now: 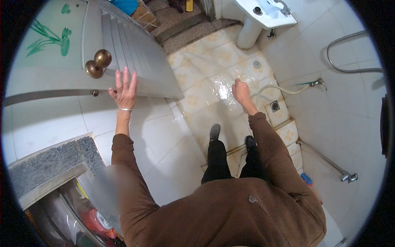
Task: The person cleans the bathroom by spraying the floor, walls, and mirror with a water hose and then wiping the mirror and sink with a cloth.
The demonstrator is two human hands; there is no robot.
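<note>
My left hand (pixel 125 90) is pressed flat with fingers spread against the edge of a white louvred door (pixel 135 53). It is just right of the brass door knob (pixel 98 62) and has a thin bangle at the wrist. My right hand (pixel 241 92) reaches out over the wet, shiny tiled floor (pixel 214 82), its fingers closed around the end of a white hose (pixel 279 88). The hose curves back to a tap (pixel 317 83) on the right wall. My two feet in dark shoes (pixel 214 132) stand at a low step below the hands.
A white pedestal basin (pixel 263 16) stands at the far end. There is a square floor drain (pixel 275 106) beside the hose. A metal pipe with a valve (pixel 347 177) runs low along the right wall. A granite ledge (pixel 49 160) sits at lower left, with a raised threshold (pixel 185 31) beyond the door.
</note>
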